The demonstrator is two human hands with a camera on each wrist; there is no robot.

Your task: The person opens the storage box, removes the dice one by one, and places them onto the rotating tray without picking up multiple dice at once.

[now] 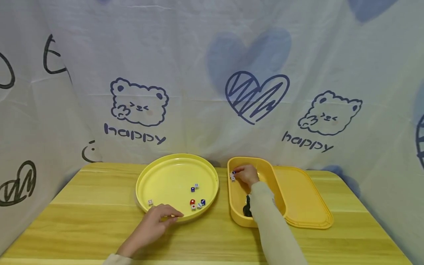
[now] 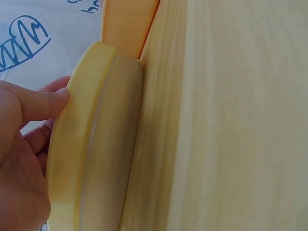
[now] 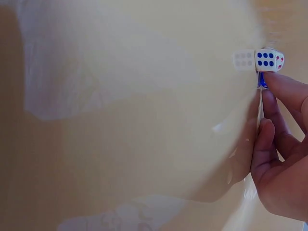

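Seven dice on a round yellow tray, beside an orange-yellow box on the wood-grain surface. The right hand reaches into the box's far left corner; its curled fingertips appear to pinch a blue die, largely hidden, against the left wall. Two white dice lie just nearer the person, along that wall. The box's long axis runs from near to far; the dice, being cubes, have none that matters.

The left hand pinches the tray's near rim, thumb on the outer wall, fingers over the edge. It is the nearer hand to all the tray's dice: a lone white die close beyond the wrist, and a cluster around a red die just right of its fingertips, towards the box.

Only a narrow strip of surface separates tray and box, and both raised walls stand between the cluster and the right hand. Box floor shows between the wall-side dice and a black item half covered by the sleeve. An orange-yellow lid adjoins the box's right side.
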